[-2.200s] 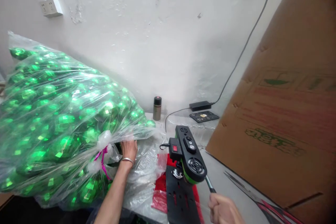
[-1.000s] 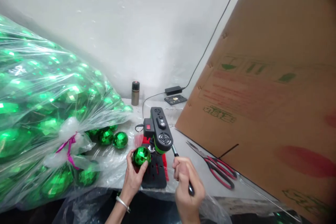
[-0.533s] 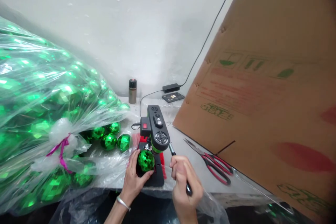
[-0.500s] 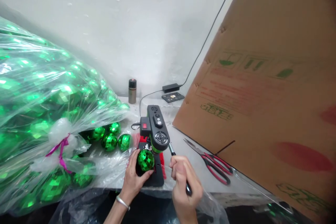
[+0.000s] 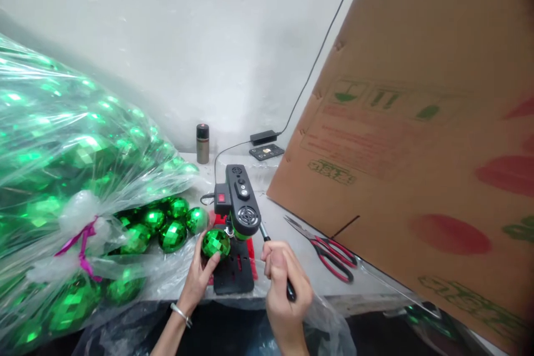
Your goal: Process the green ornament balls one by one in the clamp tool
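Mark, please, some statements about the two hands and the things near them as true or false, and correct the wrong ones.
1. The left hand holds a green ball. True.
2. The right hand holds the scissors. False: it holds a black handle; the scissors lie apart from it.
3. The cardboard box is to the right of the black machine. True.
4. The ribbon tied on the plastic bag is yellow. False: the ribbon is magenta.
5. The dark-capped bottle stands upright. True.

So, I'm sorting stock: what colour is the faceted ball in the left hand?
The shiny faceted ball is green, clearest in the head view.
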`<state>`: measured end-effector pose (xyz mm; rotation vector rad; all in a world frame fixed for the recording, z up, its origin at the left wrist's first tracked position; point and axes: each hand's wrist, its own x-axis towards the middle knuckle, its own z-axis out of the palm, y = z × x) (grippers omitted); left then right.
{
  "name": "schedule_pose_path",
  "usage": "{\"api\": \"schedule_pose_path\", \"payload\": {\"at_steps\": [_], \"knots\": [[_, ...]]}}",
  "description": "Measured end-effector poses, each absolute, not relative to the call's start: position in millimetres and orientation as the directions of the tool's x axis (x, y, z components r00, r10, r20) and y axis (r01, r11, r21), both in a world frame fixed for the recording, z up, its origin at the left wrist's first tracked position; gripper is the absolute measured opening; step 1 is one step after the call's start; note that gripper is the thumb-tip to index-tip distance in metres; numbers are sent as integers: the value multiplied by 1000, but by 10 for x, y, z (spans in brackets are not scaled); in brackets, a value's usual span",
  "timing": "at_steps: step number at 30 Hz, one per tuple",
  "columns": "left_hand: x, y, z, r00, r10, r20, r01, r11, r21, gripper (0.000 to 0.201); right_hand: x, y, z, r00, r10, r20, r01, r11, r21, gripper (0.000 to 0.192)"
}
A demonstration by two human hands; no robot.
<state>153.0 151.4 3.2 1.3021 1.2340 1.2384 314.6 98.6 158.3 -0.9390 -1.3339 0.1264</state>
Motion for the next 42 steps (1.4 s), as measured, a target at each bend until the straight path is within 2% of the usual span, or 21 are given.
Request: {"api": "schedule_pose_path", "payload": {"at_steps": [5,13,16,26,31,42], "knots": [[1544,1516,34,20,994,110,104,-111,988,85,3131,987,1621,294,583,758,414,637,-650,31],[1723,1475,19,69,950,303,374,-307,875,72,3147,987,1632,271,578,770,424,646,-635,29],[1805,1459,3,57,935,351,419,-341,842,70,3154,983,1625,267,581,769,427,644,-635,28],[1893,1500,-42,109,972,210,386,-236,891,85,3168,963,1535,287,592,753,411,634,-655,29],[1889,1483,-13,127,972,199,360,-232,903,76,3170,957,1466,290,583,759,406,643,-649,30],[1901,1471,75,128,976,177,372,-212,904,75,3137,976,1246,383,567,729,323,657,-681,34]]}}
